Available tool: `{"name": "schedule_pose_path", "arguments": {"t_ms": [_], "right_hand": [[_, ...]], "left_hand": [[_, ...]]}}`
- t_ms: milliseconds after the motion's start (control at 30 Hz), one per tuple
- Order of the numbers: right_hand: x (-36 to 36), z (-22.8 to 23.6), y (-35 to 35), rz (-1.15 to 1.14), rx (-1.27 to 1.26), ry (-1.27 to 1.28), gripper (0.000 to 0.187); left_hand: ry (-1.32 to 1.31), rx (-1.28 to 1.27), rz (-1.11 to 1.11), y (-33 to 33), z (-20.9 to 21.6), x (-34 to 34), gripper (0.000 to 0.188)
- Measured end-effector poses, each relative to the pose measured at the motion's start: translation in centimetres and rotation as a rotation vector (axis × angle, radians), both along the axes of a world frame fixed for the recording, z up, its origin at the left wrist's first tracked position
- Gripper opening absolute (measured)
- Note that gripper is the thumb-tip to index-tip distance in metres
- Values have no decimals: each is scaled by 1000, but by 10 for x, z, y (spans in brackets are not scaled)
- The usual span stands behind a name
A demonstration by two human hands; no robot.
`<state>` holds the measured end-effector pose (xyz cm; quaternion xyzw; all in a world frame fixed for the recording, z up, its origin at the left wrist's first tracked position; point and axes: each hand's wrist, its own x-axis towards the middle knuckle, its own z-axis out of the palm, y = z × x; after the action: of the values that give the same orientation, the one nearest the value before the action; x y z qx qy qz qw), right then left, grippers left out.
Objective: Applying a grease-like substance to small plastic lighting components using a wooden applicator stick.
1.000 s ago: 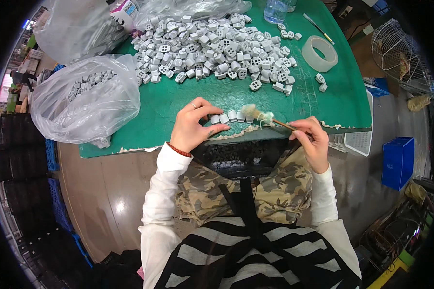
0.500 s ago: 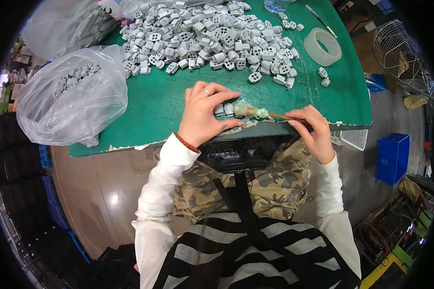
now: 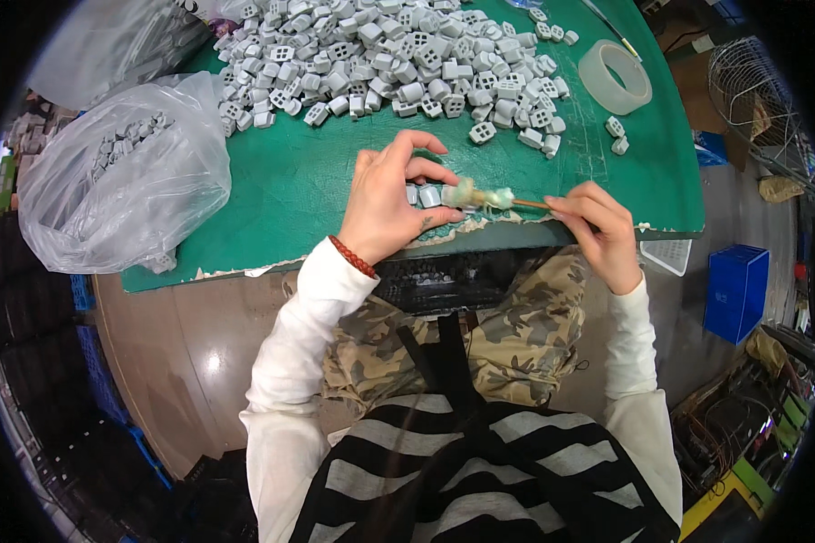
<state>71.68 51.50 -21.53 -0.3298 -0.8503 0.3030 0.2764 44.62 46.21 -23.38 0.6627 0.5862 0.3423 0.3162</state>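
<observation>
My left hand (image 3: 385, 204), with a red-brown braided bracelet at its wrist, curls round a short row of small grey plastic blocks (image 3: 429, 195) near the table's front edge. Its index finger is raised, while the thumb and another finger close in on the row. My right hand (image 3: 604, 228) pinches the end of a thin brown stick (image 3: 532, 204). The stick's other end carries a lumpy, pale yellow-green wrapped head (image 3: 489, 196), which lies against the right end of the row. My left fingers partly hide the blocks.
A big heap of grey blocks (image 3: 380, 63) covers the far part of the green table (image 3: 290, 181). At left stands a clear plastic bag (image 3: 181, 181) with more blocks. A tape roll (image 3: 591, 77) and a pen (image 3: 611, 27) lie far right. A blue bin (image 3: 736, 294) is on the floor.
The right hand has moved slightly right with the stick. My left index finger has lifted and bent more. The whole view has shifted a little.
</observation>
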Motion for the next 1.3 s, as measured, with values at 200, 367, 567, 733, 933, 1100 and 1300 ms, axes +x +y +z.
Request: {"name": "schedule_pose_path", "arguments": {"t_ms": [200,367,567,733,933,1100,1300], "right_hand": [[-12,-6,4,74,44,21,22],[-11,-7,8,62,35,23,23],[-5,-8,12,102,57,18,24],[-29,-8,8,128,64,45,24],[-9,-7,13,104,44,14,22],[-32,-8,9,132,65,40,20],[20,4,14,-118,-48,160,18]], "left_hand": [[32,34,26,-2,-3,-3,62],[23,36,17,-2,-5,-2,61],[23,20,18,-2,-1,-1,61],[31,31,20,-1,-4,-3,61],[36,26,26,-1,-1,-1,61],[-11,111,12,0,-12,-2,62],[-27,75,1,-3,8,4,83]]}}
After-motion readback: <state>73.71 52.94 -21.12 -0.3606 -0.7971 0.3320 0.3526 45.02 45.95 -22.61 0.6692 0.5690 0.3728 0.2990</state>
